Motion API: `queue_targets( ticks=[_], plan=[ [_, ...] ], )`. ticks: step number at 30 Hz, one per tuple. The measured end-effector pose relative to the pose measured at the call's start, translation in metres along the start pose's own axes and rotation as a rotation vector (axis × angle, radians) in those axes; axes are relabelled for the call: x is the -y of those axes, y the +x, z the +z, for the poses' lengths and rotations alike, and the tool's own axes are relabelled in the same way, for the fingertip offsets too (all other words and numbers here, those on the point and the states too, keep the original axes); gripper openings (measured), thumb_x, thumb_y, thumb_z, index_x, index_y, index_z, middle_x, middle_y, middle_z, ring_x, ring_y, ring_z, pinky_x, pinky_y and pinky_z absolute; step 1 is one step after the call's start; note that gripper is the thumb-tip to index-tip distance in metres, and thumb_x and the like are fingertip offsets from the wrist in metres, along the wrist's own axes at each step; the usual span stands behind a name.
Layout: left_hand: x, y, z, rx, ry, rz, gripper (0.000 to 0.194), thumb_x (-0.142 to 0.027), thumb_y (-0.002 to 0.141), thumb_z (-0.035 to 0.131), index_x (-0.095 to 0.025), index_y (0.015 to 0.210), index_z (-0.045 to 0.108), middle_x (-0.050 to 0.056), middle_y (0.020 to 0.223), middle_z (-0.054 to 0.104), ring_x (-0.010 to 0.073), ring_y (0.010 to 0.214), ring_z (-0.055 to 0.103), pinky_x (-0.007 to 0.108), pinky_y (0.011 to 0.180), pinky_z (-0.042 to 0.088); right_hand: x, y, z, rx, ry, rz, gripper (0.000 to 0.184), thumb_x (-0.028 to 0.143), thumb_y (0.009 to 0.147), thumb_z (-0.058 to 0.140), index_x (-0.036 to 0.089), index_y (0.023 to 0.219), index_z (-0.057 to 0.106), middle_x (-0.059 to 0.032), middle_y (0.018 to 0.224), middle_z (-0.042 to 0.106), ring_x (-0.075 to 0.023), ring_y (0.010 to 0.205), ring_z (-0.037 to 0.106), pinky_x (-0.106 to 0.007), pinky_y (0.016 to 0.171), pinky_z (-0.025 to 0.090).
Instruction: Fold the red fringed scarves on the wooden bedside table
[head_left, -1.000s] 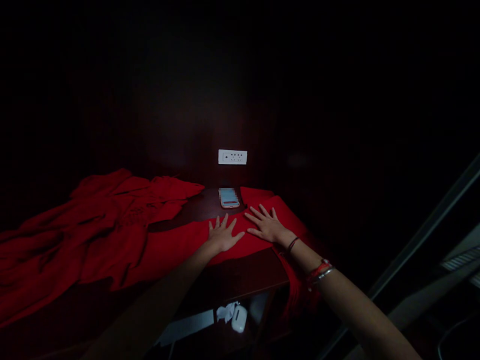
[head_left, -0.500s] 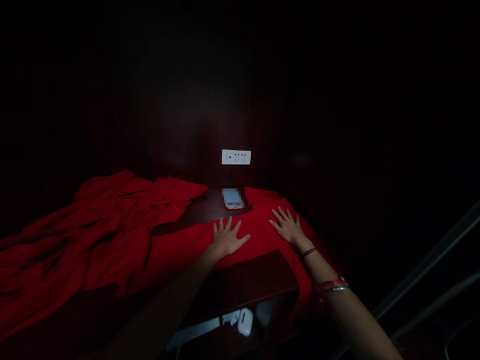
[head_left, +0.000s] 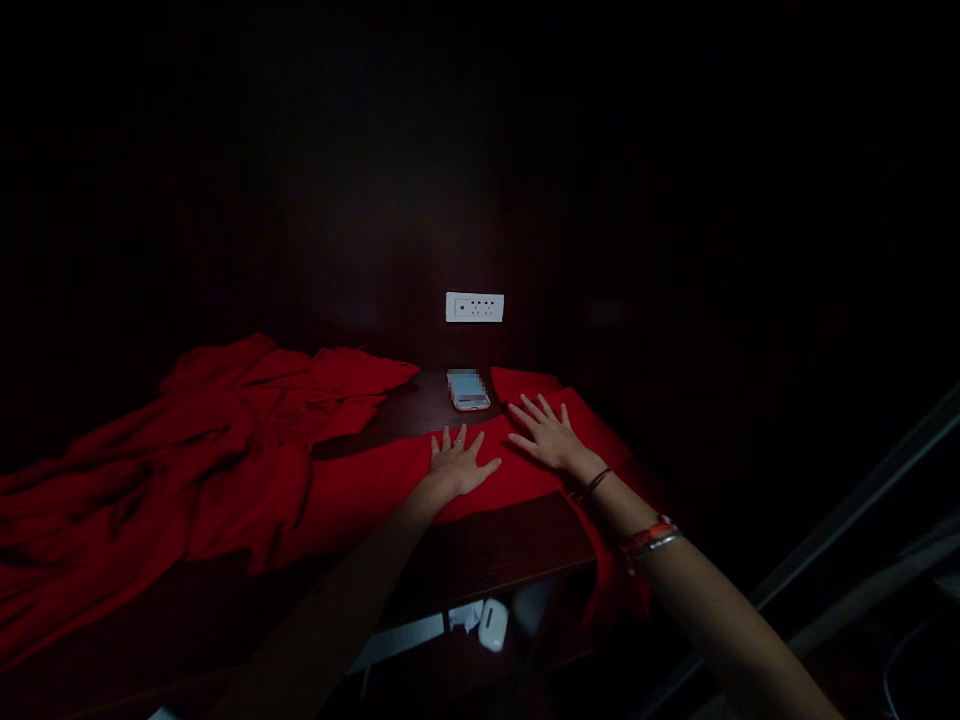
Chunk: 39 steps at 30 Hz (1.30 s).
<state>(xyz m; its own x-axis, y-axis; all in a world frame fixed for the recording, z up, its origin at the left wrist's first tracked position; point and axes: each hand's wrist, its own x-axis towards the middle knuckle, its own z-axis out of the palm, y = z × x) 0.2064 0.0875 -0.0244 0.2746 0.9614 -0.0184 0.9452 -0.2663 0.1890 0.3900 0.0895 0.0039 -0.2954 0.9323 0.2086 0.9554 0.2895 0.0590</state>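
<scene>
A long red cloth (head_left: 360, 492) lies across a dark wooden table (head_left: 517, 545). Its left part is heaped in folds, while the stretch under my hands lies flat. My left hand (head_left: 459, 466) rests palm down on the flat part, fingers spread, a ring on one finger. To its right, my right hand (head_left: 549, 437) also presses flat on the cloth with its fingers apart; bracelets circle that wrist and forearm. Past the table's right end, some of the red cloth hangs down. A phone (head_left: 468, 390) lies on the wood just beyond my hands, its screen blurred.
A white socket panel (head_left: 475, 307) is set in the dark wall behind the table. Below the tabletop, a white rounded case (head_left: 493, 625) and some papers (head_left: 409, 640) sit on a shelf. Pale bars (head_left: 862, 510) slant through the dark at the right.
My right hand has slid left over the cloth, closer to my left hand. The left hand has stayed in about the same place. The view has shifted slightly.
</scene>
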Motion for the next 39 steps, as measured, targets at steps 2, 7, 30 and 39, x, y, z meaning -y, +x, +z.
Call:
queue_targets(
  ticks=[2,7,30,39],
  plan=[
    [0.0,-0.001,0.0,-0.027,0.013,0.002,0.076,-0.072,0.064,0.015,-0.028,0.126,0.021,0.004,0.135,0.007,0.0343,0.119,-0.002,0.054,0.091,0.0,0.005,0.005,0.003,0.058,-0.006,-0.062,0.064,0.063,0.072,0.013,0.032,0.128,0.012,0.0025,0.136,0.007,-0.0259,0.122,-0.002,-0.055,0.091,0.001],
    [-0.001,-0.004,0.0,-0.026,0.007,-0.063,0.074,-0.073,0.062,0.019,-0.033,0.125,0.021,0.003,0.135,0.006,0.0401,0.117,-0.003,0.064,0.083,-0.001,-0.019,0.013,0.016,0.14,0.012,0.073,0.06,0.059,0.075,0.011,0.031,0.128,0.013,0.0031,0.136,0.006,-0.0245,0.122,0.002,-0.053,0.093,0.005],
    [0.146,-0.031,-0.06,-0.146,-0.121,0.086,0.022,-0.038,0.067,0.047,-0.016,0.07,0.054,0.0,0.07,0.057,0.0113,0.066,0.051,0.018,0.057,0.037,-0.046,0.011,0.031,-0.04,0.02,0.212,0.057,0.052,0.078,0.017,0.024,0.127,0.02,-0.0021,0.134,0.018,-0.0226,0.12,0.016,-0.044,0.094,0.016],
    [0.14,-0.018,-0.066,-0.107,0.111,0.08,0.014,-0.016,0.07,0.04,-0.017,0.068,0.054,0.004,0.077,0.057,0.0157,0.076,0.052,0.023,0.067,0.037,-0.046,0.011,0.032,-0.067,0.002,0.195,0.056,0.052,0.078,0.016,0.024,0.127,0.02,-0.0031,0.133,0.02,-0.023,0.12,0.016,-0.044,0.093,0.016]
  ],
)
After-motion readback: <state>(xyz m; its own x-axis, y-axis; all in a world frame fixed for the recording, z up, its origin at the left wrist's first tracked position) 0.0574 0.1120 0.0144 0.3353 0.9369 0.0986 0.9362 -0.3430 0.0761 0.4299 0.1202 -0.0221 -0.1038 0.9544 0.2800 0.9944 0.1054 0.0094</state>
